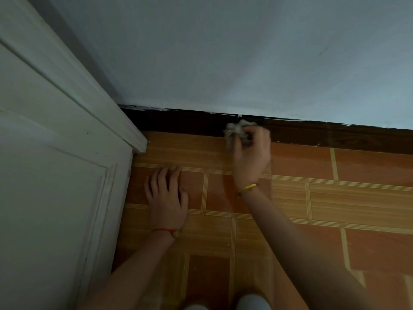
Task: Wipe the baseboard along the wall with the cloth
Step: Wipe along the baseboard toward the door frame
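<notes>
A dark brown baseboard runs along the foot of the pale blue wall, from the white door frame on the left to the right edge. My right hand is shut on a crumpled grey-white cloth and presses it against the baseboard near its middle. The hand is slightly blurred. Flat on the floor tiles, near the door frame, rests my left hand with its fingers spread and nothing in it.
A white panelled door and its frame fill the left side. The floor has orange and wood-pattern tiles. Chipped pale paint edges the top of the baseboard. My knees show at the bottom edge.
</notes>
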The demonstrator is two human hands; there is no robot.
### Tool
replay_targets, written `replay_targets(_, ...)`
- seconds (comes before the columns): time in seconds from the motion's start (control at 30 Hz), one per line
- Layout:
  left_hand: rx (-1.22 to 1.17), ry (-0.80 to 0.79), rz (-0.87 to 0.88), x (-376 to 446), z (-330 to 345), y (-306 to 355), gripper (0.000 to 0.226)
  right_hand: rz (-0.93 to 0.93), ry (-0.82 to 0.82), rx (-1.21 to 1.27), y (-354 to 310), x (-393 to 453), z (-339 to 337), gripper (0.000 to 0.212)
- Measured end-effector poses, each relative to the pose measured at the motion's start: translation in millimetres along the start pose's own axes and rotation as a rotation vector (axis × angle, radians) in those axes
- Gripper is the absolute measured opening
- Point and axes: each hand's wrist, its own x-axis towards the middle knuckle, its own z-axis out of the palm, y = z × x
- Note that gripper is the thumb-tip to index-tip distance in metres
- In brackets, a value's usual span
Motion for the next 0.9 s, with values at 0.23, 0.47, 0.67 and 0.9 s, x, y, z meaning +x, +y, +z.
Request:
replay_targets(0.23, 0.024, 0.005, 0.009, -1, 0, -2, 0.051, -0.134, -0.364, -0.074, -21, -31, 56, 0.022)
replay_targets(0.47, 0.001, 0.004, 0.005, 0, 0, -2, 0.052, 0.006, -0.136, -0.167, 26, -10, 4, 0.02)
replay_targets(0.67, 0.001, 0.002, 0.003, 0, -1, -1, 0.052, 0.108, -0.106, -0.137, 27, -7, -2, 0.02)
replay_targets(0.9, 0.011, 0.0, 0.0, 0, 0, 0, 0.052, -0.029, -0.344, -0.125, -3, -24, 34, 0.028)
